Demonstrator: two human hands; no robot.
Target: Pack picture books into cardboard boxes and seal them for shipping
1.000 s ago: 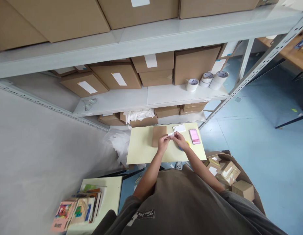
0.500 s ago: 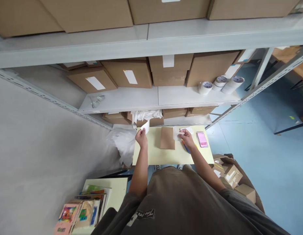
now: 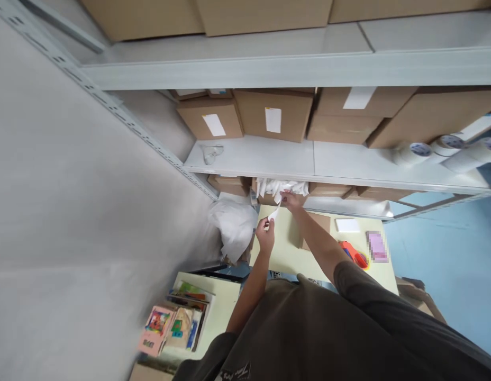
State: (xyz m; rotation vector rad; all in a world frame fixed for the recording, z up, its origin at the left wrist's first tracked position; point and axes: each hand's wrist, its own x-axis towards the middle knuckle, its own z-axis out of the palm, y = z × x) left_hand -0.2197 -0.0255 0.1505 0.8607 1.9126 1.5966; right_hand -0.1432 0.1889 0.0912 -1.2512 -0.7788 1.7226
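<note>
Just below and right of centre, a white slip (image 3: 273, 214) over the table (image 3: 283, 250).
The left hand (image 3: 265, 233) pinches its lower end; the right hand (image 3: 289, 200), just above, has fingers nearly together, their hold unclear. Farther right, a box (image 3: 323, 220) lies partly behind the forearm.

One head-worn view, forward and down onto shelving (image 3: 269, 153) and table (image 3: 284, 251).

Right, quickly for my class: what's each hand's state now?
Left hand: closed, pinching a small, flat, white paper-like piece.
Right hand: at a thin white strip; whether gripping it cannot be told.
</note>
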